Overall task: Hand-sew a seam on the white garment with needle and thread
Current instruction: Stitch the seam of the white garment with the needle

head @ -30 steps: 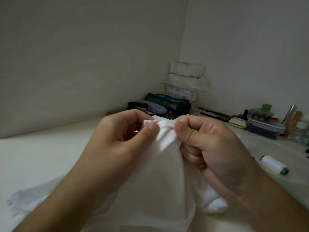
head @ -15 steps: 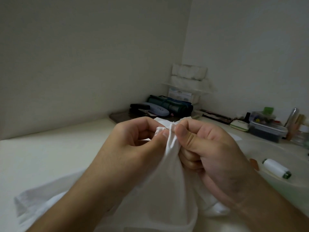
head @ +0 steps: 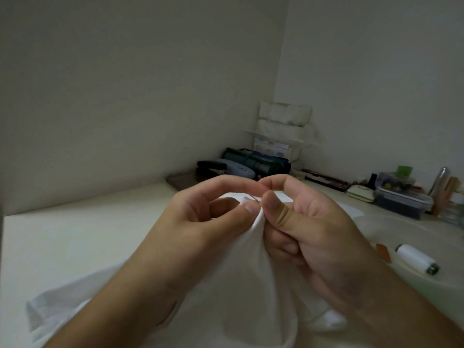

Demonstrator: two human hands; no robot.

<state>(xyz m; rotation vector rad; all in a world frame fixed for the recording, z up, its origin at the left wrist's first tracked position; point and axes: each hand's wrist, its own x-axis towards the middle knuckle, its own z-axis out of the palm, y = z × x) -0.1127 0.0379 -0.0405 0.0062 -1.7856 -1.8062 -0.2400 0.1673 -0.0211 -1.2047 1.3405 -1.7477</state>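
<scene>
Two bare hands meet mid-frame above pale counter (head: 75, 237). Left hand (head: 200, 222): thumb + index fingers curled, pinching raised fold of white garment (head: 253, 277). Right hand (head: 308, 222): thumb + index fingers curled, pinched at same fold; thin dark sliver between fingertips, poss. needle, too small to confirm. Garment hangs from pinch, spreads over counter toward viewer. White thread spool (head: 415, 258) lies on side, right, well apart from hands. Clutter in far corner.
</scene>
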